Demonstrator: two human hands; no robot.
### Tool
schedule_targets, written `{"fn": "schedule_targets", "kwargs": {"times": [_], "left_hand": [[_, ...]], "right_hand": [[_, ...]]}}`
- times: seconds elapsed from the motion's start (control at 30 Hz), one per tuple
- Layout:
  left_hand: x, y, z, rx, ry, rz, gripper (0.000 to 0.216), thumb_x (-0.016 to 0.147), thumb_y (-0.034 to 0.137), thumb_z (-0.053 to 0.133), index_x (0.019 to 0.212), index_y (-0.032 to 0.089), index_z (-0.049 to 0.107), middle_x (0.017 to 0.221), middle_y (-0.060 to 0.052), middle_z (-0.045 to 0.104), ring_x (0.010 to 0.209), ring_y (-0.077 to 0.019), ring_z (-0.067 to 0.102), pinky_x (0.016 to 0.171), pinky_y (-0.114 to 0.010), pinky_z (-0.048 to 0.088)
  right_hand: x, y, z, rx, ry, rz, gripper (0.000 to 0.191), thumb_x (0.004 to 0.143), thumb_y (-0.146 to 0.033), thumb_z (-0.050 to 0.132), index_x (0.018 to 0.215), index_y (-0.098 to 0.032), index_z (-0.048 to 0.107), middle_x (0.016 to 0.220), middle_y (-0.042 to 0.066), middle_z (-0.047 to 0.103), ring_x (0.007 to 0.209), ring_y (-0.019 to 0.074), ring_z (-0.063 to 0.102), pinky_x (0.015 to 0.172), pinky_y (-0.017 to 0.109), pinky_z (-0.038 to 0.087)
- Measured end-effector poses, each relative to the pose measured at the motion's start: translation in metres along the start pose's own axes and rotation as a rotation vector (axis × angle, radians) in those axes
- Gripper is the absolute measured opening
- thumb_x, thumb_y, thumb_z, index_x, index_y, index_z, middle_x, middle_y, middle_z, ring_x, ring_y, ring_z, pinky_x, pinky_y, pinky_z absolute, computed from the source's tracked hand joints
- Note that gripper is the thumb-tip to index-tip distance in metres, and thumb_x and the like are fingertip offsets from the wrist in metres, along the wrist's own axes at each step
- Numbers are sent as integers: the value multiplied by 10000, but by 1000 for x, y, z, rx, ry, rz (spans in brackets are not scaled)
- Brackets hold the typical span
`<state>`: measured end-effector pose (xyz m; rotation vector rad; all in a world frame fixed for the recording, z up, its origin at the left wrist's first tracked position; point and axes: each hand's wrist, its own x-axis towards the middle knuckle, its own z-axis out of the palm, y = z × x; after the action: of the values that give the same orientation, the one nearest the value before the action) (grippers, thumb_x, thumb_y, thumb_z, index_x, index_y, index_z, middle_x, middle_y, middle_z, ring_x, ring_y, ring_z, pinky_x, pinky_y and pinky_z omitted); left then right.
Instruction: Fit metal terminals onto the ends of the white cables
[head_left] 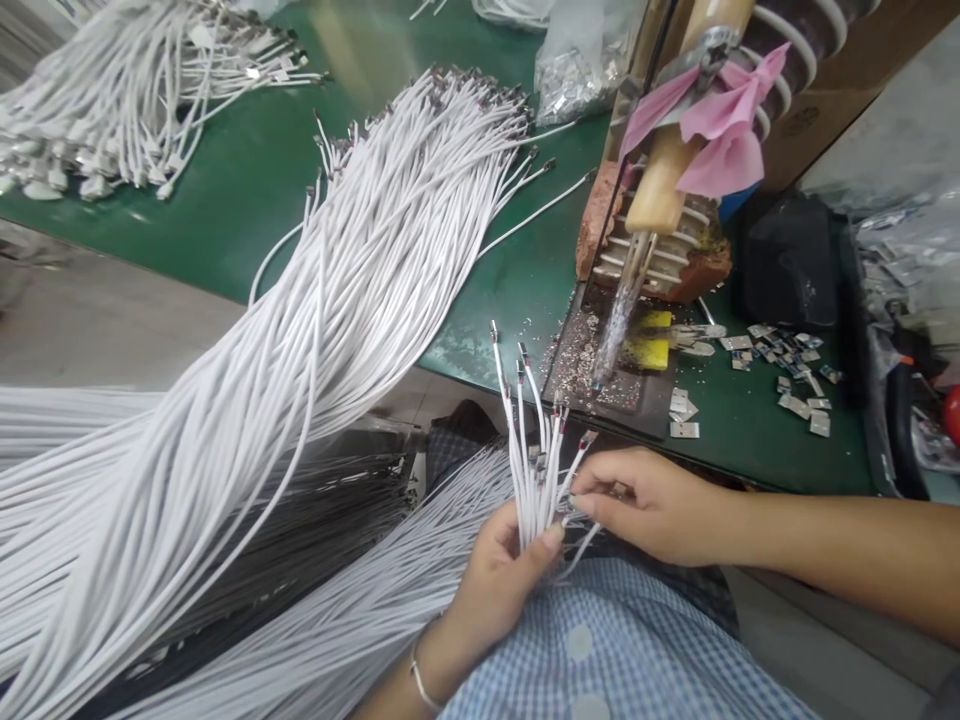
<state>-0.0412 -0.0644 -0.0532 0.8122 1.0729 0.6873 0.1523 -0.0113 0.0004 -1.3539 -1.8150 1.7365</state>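
Note:
In front of my lap, my left hand (506, 570) is closed round a small bunch of white cables (534, 490). Their ends point up and carry small metal connectors and bits of red. Close against the bunch's right side is my right hand (626, 505), with thumb and forefinger pinched together at one of the cables. The pinched spot itself is partly hidden by the fingers. More long white cables (420, 560) run from below the bunch toward the lower left, across my lap.
A thick heap of white cables (360, 270) hangs over the edge of the green table (480, 340). To the right stand a soldering iron (652, 190) with pink cloth, a yellow sponge (654, 340) and loose metal connectors (795, 355). Another cable pile (127, 100) lies at the upper left.

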Motion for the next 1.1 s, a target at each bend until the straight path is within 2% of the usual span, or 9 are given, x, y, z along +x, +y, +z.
{"fn": "schedule_targets", "kwargs": {"times": [0.13,0.2,0.3,0.4,0.5,0.57,0.7,0.83,1.1], "left_hand": [[1,0,-2,-115,56,-40,117,794,255,617,895,194,615,799,12,611,706,-112,554,680,-231,451],[3,-1,-5,-112,87,-16,130,784,245,632,895,180,613,768,16,610,704,-100,552,688,-213,446],[4,-1,-9,-108,67,28,172,789,294,627,900,169,589,593,50,568,534,-63,503,548,-169,410],[3,-1,-11,-117,-10,42,185,829,347,565,879,169,554,467,75,529,389,-42,428,441,-155,345],[1,1,-9,-111,-50,42,163,833,327,564,831,165,547,512,46,585,438,-58,496,494,-172,395],[0,1,-6,-107,-68,35,161,815,317,590,811,158,562,582,22,611,526,-80,548,551,-191,434],[-2,-2,-2,-86,-129,-15,193,788,338,616,839,156,577,600,35,554,486,-63,493,465,-167,402],[-3,-6,0,-61,-163,-50,241,785,367,611,896,161,549,561,55,519,407,-36,407,391,-142,326],[-1,-2,1,-110,-92,-6,203,805,315,604,939,178,538,708,6,628,564,-85,578,524,-185,470]], "right_hand": [[-2,-1,-1,20,2,-5,82,753,-139,473,692,-143,528,574,-38,465,516,83,399,484,191,329],[-3,-1,-2,64,-25,-33,69,696,-112,474,645,-157,484,573,-43,423,501,79,367,462,192,304],[-4,-3,-6,105,-45,-131,103,607,-93,460,577,-175,406,628,-25,407,526,85,350,459,201,284],[-3,-2,-7,87,-21,-151,179,654,-142,496,552,-186,355,608,-31,381,527,85,343,467,204,280],[0,1,-4,27,17,-124,271,748,-249,546,539,-174,389,552,-49,371,494,73,332,463,198,275],[0,3,-1,18,23,-103,243,769,-288,558,582,-155,479,563,-42,417,498,72,362,468,193,296],[0,7,2,40,33,-55,209,759,-328,566,789,-124,595,620,-11,497,528,98,423,476,208,350],[0,6,3,114,25,-58,224,785,-329,510,757,-121,587,656,27,551,550,117,465,513,236,393],[0,1,1,237,-9,-12,189,779,-312,518,670,-159,494,616,6,544,558,113,491,531,226,420]]}}
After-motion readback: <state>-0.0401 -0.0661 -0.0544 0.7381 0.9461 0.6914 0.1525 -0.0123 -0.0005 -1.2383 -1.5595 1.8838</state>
